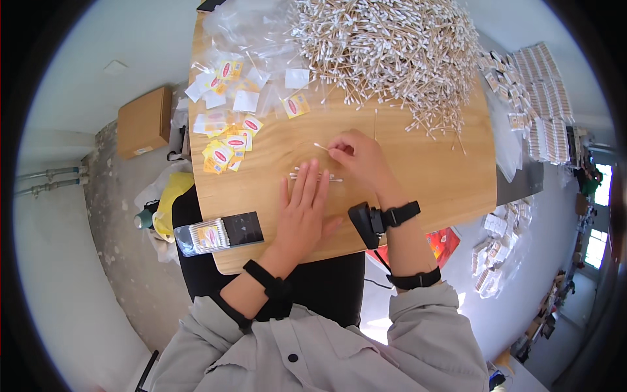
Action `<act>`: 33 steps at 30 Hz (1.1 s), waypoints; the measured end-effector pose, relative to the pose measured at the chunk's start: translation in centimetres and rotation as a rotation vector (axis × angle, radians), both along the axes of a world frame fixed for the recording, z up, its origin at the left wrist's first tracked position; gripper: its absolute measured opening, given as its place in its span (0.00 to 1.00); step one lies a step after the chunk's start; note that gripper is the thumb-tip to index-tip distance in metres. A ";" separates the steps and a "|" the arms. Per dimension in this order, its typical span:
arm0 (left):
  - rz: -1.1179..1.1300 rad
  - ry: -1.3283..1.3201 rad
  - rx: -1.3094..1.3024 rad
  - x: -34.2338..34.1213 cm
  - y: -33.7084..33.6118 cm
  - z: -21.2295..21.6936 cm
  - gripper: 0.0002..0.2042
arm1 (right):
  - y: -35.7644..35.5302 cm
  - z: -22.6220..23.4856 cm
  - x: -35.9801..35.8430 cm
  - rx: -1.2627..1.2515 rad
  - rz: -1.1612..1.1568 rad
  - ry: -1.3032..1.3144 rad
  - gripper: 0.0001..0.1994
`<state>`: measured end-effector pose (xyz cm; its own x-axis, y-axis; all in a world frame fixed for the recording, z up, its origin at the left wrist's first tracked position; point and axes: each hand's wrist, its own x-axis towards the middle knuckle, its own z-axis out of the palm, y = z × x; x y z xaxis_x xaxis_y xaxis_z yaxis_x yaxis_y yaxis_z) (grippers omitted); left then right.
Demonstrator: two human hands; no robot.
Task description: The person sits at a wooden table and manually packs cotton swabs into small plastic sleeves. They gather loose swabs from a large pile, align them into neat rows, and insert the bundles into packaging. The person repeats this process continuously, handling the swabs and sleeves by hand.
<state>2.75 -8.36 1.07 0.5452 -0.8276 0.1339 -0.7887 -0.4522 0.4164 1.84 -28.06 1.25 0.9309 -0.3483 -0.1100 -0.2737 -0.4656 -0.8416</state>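
Observation:
My left hand [302, 215] lies flat on the wooden table, fingers stretched out over a small row of cotton swabs [334, 177]. Their white tips stick out on both sides of the fingers; the middles are hidden beneath. Just beyond it, to the right, my right hand [360, 160] pinches a single cotton swab [321, 146] between thumb and forefinger, its white tip pointing left. A large heap of loose cotton swabs [392, 49] covers the far side of the table, and one stray swab [375, 124] stands apart from it.
Yellow and white printed cards [222, 153] and clear plastic bags [251, 29] lie at the left. A filled swab pack [209, 235] rests at the near left corner. Stacked swab packs [542, 98] stand beyond the right edge. On the floor sits a cardboard box [145, 122].

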 end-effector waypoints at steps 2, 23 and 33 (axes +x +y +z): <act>-0.003 0.030 0.032 0.7 -0.8 -0.4 0.50 | -0.1 0.1 0.3 -0.121 0.032 0.049 0.04; 0.038 -0.018 0.019 0.5 0.0 -1.6 0.43 | -1.8 -1.2 5.0 -0.717 -0.603 -0.252 0.13; -0.040 0.052 0.083 1.9 -1.5 -0.1 0.48 | -3.0 -1.6 0.5 -0.394 -0.429 -0.051 0.05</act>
